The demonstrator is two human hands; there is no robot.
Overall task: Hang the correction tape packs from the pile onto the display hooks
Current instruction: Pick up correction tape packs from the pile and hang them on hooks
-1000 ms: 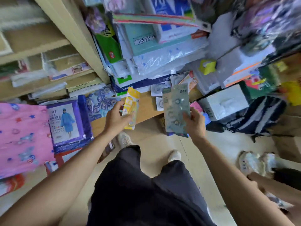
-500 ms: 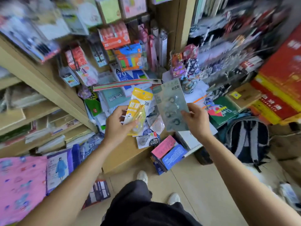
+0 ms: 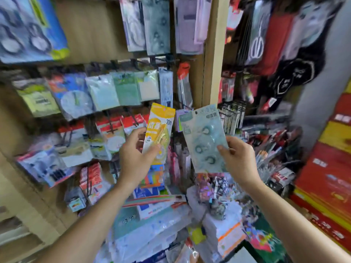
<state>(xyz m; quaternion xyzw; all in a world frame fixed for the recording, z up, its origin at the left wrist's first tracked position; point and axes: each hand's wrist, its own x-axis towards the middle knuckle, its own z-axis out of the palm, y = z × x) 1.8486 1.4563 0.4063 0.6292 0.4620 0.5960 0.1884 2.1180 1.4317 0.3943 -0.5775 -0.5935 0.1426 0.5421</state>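
My left hand grips a yellow and white correction tape pack marked 30m by its lower part, holding it upright. My right hand pinches the right edge of a pale green pack with three tape rolls showing through it. Both packs are raised in front of the wooden display board, where black hooks carry rows of hanging packs. A similar green pack hangs in the top row above.
A wooden post divides the board from a rack of dark hanging goods at the right. Stacked paper packs and stationery pile up below my hands. Red and yellow cartons stand at the far right.
My view has swung up from the floor and low shelves to the hook board. Both hands have risen with their packs, still held as before.
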